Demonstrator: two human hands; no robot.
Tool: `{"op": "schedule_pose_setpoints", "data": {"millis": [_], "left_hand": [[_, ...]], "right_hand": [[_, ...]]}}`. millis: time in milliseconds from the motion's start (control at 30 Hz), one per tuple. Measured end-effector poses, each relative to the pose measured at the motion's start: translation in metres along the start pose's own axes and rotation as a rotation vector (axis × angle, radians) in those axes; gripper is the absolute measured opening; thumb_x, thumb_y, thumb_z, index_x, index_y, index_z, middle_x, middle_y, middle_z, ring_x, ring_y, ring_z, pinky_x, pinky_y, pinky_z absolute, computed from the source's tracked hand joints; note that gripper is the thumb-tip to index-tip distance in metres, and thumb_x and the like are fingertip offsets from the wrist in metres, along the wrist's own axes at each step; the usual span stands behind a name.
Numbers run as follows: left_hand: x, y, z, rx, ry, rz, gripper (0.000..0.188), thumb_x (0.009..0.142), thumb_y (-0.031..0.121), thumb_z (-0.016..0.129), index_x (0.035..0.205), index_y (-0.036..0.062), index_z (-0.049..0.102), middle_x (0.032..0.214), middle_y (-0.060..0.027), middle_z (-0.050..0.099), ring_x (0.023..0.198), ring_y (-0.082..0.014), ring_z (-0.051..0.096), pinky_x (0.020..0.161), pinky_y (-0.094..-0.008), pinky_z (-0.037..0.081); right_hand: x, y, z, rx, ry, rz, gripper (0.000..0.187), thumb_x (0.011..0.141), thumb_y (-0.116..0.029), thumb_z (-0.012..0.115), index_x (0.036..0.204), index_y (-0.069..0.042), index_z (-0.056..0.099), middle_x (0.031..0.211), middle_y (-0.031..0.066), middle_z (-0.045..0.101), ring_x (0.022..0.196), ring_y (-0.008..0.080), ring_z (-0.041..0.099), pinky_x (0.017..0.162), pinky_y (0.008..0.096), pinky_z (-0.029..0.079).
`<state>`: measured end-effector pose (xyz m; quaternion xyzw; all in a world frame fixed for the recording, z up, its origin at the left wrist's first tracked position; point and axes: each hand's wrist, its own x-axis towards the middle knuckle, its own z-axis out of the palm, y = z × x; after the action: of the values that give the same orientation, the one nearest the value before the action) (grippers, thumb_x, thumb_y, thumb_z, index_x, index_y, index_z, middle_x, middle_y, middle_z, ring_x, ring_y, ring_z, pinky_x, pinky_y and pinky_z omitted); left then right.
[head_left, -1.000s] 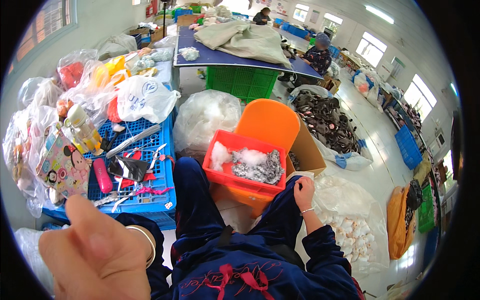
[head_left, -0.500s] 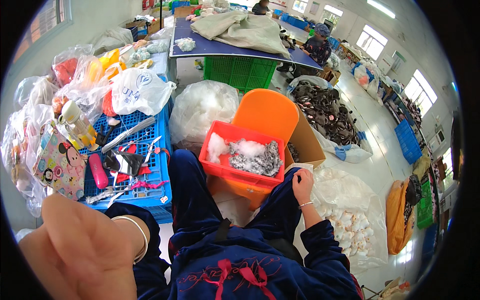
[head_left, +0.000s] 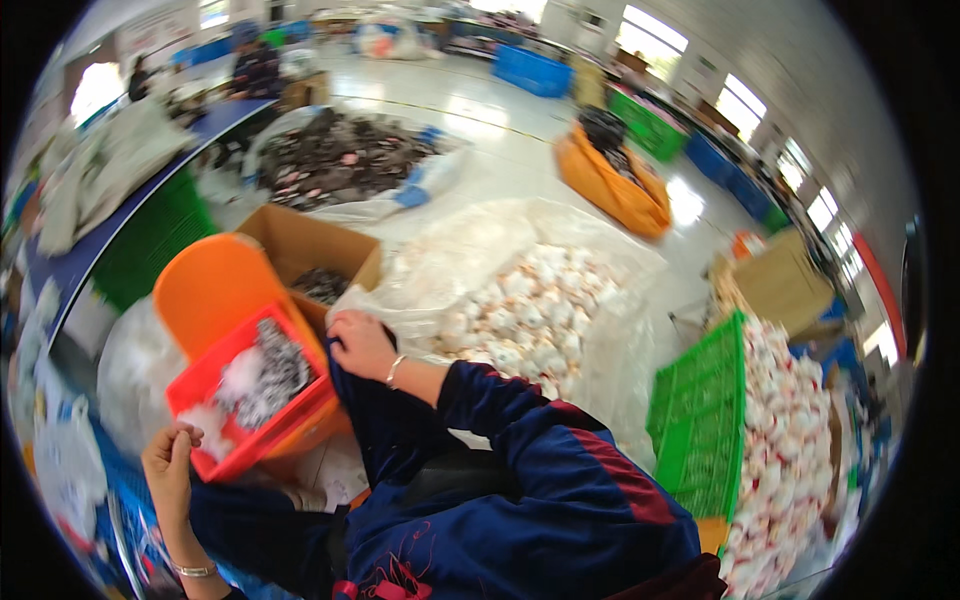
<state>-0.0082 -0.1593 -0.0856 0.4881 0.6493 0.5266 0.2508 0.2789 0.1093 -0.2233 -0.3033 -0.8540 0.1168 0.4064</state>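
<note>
While blur hides details, right hand [head_left: 360, 343] grips clear bag [head_left: 530, 300]'s edge.

**Colours All Around**

The tray [head_left: 250, 400] is red, with white fluff and grey bits inside. Behind it is an orange chair [head_left: 215, 285] and a brown box [head_left: 315, 250]. The sleeve [head_left: 570, 470] is dark blue with a red stripe. The wrist by the right hand [head_left: 360, 345] wears a thin silver band. The clear bag [head_left: 520, 290] is full of white pieces. The crate [head_left: 700, 420] on the right is bright green, and white things with little orange spots are heaped beside it. Farther off lies an orange sack [head_left: 620, 185] with dark stuff in it. The floor [head_left: 500, 130] is pale and shiny. A dark pile [head_left: 335, 160] sits on a white sheet. A blue bin [head_left: 530, 70] stands far back.
</note>
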Motion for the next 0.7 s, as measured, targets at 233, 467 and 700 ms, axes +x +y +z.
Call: {"op": "schedule_pose_setpoints", "data": {"millis": [233,467,700], "left_hand": [[0.125,-0.146,0.045,0.098,-0.175,-0.273,0.022,0.097,0.024,0.057,0.099,0.0041,0.067,0.086,-0.0030,0.070,0.075,-0.0090,0.062,0.065,-0.0218,0.044],[0.174,-0.129,0.183,-0.253,-0.617,-0.120,0.017,0.098,0.018,0.056,0.099,0.0045,0.067,0.086,-0.0005,0.069,0.074,-0.0065,0.059,0.065,-0.0196,0.043],[0.164,-0.123,0.268,-0.310,-0.719,-0.109,0.015,0.099,0.012,0.055,0.098,0.0014,0.066,0.087,-0.0041,0.069,0.076,-0.0088,0.062,0.067,-0.0209,0.047]], "right_hand": [[-0.026,0.030,-0.023,-0.109,-0.002,0.400,0.040,0.078,-0.027,0.066,0.108,-0.003,0.057,0.119,0.0199,0.054,0.112,0.0381,0.052,0.090,0.0482,0.046],[-0.029,0.062,-0.043,-0.071,0.006,0.699,0.035,0.085,-0.034,0.060,0.088,0.000,0.064,0.091,0.0210,0.063,0.091,0.0401,0.060,0.081,0.0476,0.049],[-0.027,0.061,-0.048,-0.099,-0.016,0.749,0.031,0.084,-0.032,0.061,0.090,-0.002,0.064,0.093,0.0190,0.064,0.092,0.0388,0.061,0.081,0.0481,0.050]]}}
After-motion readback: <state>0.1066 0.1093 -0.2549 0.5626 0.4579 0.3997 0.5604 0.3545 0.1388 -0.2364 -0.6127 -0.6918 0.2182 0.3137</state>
